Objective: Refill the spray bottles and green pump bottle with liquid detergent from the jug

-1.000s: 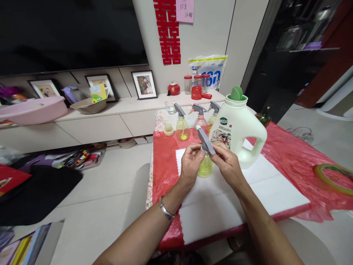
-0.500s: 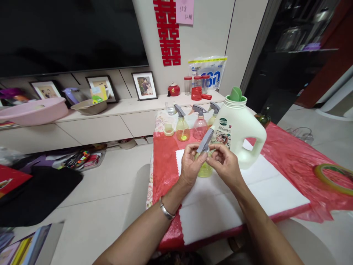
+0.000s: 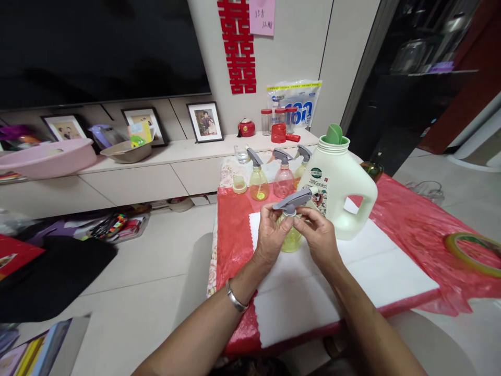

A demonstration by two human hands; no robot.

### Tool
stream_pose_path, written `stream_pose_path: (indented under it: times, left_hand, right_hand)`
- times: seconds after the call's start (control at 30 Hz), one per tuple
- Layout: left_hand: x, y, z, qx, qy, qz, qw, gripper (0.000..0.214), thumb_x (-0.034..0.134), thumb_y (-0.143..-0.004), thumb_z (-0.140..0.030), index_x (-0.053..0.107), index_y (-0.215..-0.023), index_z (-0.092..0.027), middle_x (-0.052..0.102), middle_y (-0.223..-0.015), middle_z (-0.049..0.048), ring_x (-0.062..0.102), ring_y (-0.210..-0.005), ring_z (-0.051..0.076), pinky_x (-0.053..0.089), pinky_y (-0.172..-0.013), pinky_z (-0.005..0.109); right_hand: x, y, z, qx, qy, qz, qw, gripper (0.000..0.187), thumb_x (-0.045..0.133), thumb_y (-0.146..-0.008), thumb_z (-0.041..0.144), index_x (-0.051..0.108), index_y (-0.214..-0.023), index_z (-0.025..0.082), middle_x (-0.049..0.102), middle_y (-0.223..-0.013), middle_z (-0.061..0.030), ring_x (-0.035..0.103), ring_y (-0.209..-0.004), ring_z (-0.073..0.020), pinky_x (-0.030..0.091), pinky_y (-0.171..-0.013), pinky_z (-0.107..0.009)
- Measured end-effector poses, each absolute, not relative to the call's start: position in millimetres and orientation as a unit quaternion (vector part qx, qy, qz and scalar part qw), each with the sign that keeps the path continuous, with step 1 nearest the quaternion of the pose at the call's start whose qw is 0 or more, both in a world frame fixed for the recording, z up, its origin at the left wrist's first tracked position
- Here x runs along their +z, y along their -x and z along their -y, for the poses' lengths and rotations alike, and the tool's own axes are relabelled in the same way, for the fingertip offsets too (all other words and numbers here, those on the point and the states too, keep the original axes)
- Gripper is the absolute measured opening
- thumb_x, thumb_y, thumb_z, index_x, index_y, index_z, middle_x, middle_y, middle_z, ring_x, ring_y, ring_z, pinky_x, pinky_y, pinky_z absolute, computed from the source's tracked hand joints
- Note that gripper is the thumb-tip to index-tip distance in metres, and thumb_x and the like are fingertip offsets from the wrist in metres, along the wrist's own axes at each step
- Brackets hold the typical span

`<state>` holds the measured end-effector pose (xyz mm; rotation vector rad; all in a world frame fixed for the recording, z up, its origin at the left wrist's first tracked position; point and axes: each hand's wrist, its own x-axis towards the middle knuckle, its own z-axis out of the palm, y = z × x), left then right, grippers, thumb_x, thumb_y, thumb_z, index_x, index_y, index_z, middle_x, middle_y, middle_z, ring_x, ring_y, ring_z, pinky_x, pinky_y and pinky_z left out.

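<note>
rotated spray head [image 3: 293, 200] between both grips [image 3: 270, 231] [image 3: 319, 235]

1. Spray bottle [image 3: 291, 242] is on the cloth mat [image 3: 297, 300], right between the left hand [image 3: 270, 230] and right hand [image 3: 319, 232], both on its neck.
2. SilkGarden jug [image 3: 344, 180] stands just behind it to the right, spout [image 3: 334, 134] in its mouth.
3. Three more sprayers [image 3: 284, 185] in a row behind. Rightmost is part-hidden by the jug, so can't really say if they touch.
4. Cap [image 3: 240, 186] left of that row, glass tumbler [image 3: 241, 153] behind it.
5. Tape roll [image 3: 451, 245] well off right, same table [image 3: 235, 235].
6. TV cabinet [image 3: 219, 146] behind: basin [image 3: 58, 157] far left, jars [image 3: 266, 124] near the right end, bag [image 3: 299, 94] behind them.
</note>
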<state>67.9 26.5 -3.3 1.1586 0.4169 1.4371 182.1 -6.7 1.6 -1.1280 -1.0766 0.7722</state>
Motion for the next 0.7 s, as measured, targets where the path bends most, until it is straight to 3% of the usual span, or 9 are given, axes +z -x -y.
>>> stream_pose_path:
  times: [0.4,0.7]
  left_hand:
    - [3.1,-68.7,-25.3,0.595,-0.473,-0.219,0.612,0.034,0.077,-0.079,-0.044,0.062,-0.100,-0.022,0.070,-0.097,0.0018,0.065,-0.093,0.017,0.049,-0.088,0.031]
    - [-2.2,-66.1,-25.6,0.611,-0.487,-0.241,0.575,0.032,0.070,-0.085,-0.047,0.063,-0.104,-0.023,0.067,-0.099,0.0027,0.062,-0.092,0.017,0.048,-0.086,0.031]
  right_hand:
    - [6.5,-175.9,7.6,0.455,0.423,0.415,0.665,0.049,0.080,-0.071,0.053,0.069,-0.103,0.017,0.066,-0.112,-0.0098,0.060,-0.107,-0.0237,0.049,-0.096,-0.039]
    - [-5.0,-176.4,3.8,0.462,0.408,0.410,0.672,0.057,0.086,-0.064,0.048,0.063,-0.108,0.019,0.066,-0.107,-0.0075,0.062,-0.097,-0.0214,0.052,-0.084,-0.033]
